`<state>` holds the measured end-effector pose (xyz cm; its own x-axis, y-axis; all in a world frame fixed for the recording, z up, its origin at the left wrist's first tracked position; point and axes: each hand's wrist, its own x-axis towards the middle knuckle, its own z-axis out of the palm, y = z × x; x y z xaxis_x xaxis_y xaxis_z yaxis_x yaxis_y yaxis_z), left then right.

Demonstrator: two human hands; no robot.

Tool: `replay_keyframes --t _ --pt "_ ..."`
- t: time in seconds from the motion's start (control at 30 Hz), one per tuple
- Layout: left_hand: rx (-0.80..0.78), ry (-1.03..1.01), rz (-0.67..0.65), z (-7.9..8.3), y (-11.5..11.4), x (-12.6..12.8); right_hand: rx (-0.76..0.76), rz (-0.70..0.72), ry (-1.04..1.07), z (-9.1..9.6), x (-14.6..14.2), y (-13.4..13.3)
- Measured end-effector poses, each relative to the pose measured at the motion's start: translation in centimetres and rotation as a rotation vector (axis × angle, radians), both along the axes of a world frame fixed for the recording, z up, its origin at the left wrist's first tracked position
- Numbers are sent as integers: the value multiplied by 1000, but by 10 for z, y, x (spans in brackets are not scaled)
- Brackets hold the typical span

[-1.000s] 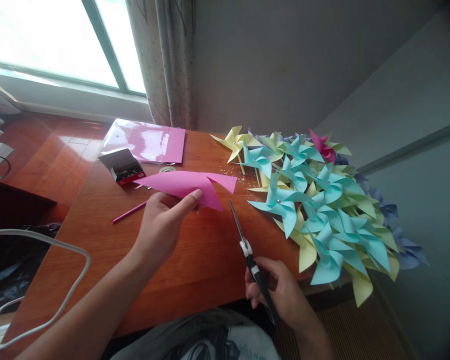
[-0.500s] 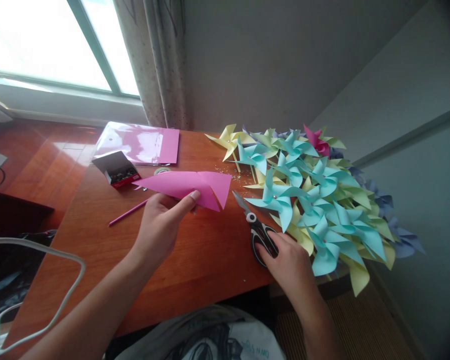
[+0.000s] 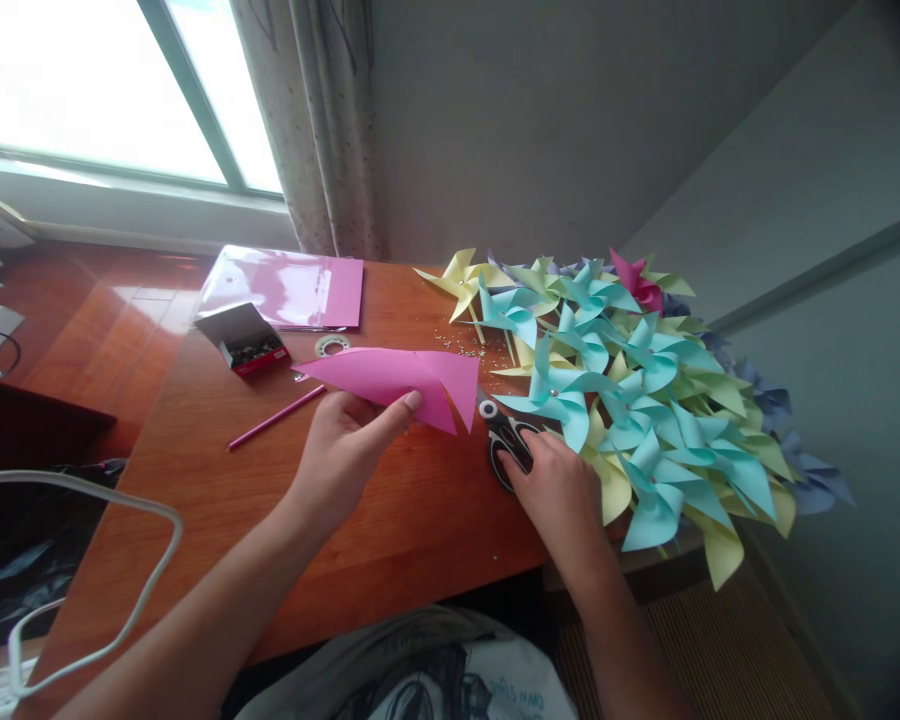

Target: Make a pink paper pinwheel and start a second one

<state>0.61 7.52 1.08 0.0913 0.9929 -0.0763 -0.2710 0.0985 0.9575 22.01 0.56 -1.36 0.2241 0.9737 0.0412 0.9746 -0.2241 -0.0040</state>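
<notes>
My left hand [image 3: 343, 447] pinches a folded pink paper [image 3: 397, 382] and holds it just above the wooden desk [image 3: 390, 520]. My right hand [image 3: 556, 490] lies over the black handles of a pair of scissors [image 3: 504, 436], which rest on the desk beside the paper's right corner. The blades are partly hidden behind the pink paper. Right of the scissors is a large pile of paper pinwheels [image 3: 630, 400] in teal, yellow, purple and one pink.
A pink stick [image 3: 276, 417] lies on the desk left of my left hand. Behind it are a small open box of pins [image 3: 244, 338], a tape ring [image 3: 333, 345] and a stack of pink sheets [image 3: 285, 288]. A white cable [image 3: 97, 560] loops at lower left.
My right hand brought the scissors from the air down onto the desk, then slid them up toward the pink paper. My left hand with the paper shifted slightly right.
</notes>
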Motion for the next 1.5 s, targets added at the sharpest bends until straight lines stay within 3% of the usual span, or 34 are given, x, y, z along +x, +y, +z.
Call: replay_keyframes --t 0.2,0.6,0.67,0.73,0.87,0.97,1.3,1.5 --pt "23 -30 -54 4 -2 2 -7 -16 -47 7 -11 9" --pt "8 -16 -102 9 -4 5 168 17 96 -4 -5 2" --pt "3 -21 -111 8 -4 5 254 33 263 -1 -5 1" --pt "-3 -47 -128 7 -5 5 258 78 601 3 -7 0" --pt "-16 -119 -210 6 -6 3 -3 92 1504 9 -15 2" --pt "-31 -127 -307 5 -7 1 -43 18 1844 8 -19 10" --pt "-38 -49 -484 11 -6 3 257 -136 1992 0 -14 37" --pt "-62 -57 -380 7 3 0 388 -182 1921 -5 -14 36"
